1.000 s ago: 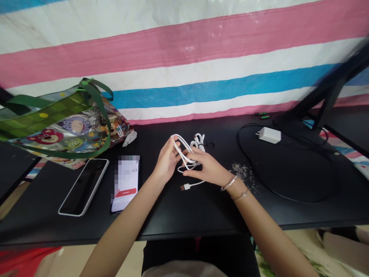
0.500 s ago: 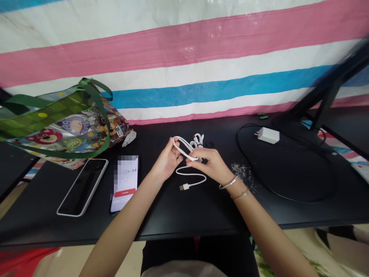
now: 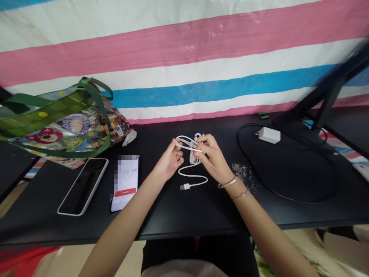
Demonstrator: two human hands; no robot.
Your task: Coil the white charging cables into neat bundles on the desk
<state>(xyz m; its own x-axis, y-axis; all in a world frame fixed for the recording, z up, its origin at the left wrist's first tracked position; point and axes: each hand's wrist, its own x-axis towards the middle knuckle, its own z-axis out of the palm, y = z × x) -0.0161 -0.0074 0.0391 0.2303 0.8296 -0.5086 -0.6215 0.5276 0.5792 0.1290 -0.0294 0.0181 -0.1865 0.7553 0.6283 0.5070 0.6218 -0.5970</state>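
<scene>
Along the left end of the black worktop (image 3: 161, 219), a glossy cartoon-print tote bag with green straps (image 3: 57, 125) lies on its side before a pink, white and blue striped tarpaulin (image 3: 184, 57). Nearer the person rest a white-edged smartphone, screen dark (image 3: 83, 186), and a second smartphone (image 3: 125, 184), its lit screen partly pixelated.

At centre, the left hand (image 3: 168, 161) is raised with curled fingers, its thumb and fingertips closed on the end of a loop of white USB cable (image 3: 184, 143). The right hand (image 3: 211, 156) pinches the gathered strands between thumb and fingers, just beside the left hand. Most of the cable's length is drawn up into loops between the two hands; a shorter length hangs below them and curves across the worktop, ending in a USB-A plug (image 3: 185, 187), which lies free of both hands.

Further right, a bangle and a thin bracelet (image 3: 232, 188) circle the right wrist, near a patch of pale flecks (image 3: 242, 171). Beyond lie a white charger (image 3: 269, 135) and a looped black cable (image 3: 245, 132), below a black stand (image 3: 331, 88).
</scene>
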